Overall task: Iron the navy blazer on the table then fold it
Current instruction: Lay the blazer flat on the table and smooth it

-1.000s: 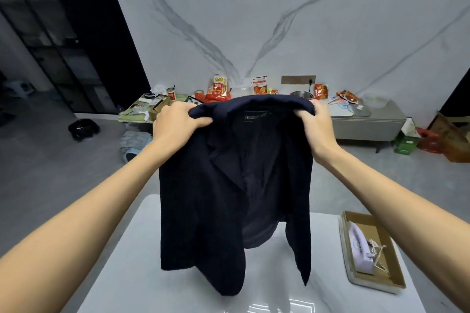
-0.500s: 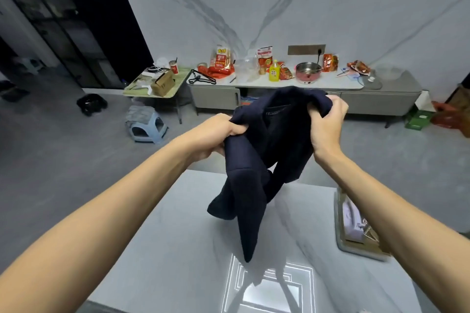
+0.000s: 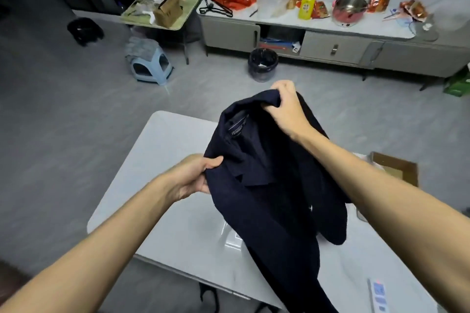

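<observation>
The navy blazer hangs in the air above the white table, its inner collar label facing me and its hem trailing down toward the table's near edge. My left hand pinches the blazer's left shoulder edge. Farther out and higher, my right hand grips the other shoulder near the collar. The iron is hidden behind my right arm.
A cardboard box sits at the table's right edge, and a power strip lies near its front right corner. On the floor beyond are a bin, a blue stool, a folding table and a cluttered low cabinet.
Both hands have brought the blazer down and toward me; it has opened out from a bunched state, with the left hand now lower and nearer. The view has tilted down.
</observation>
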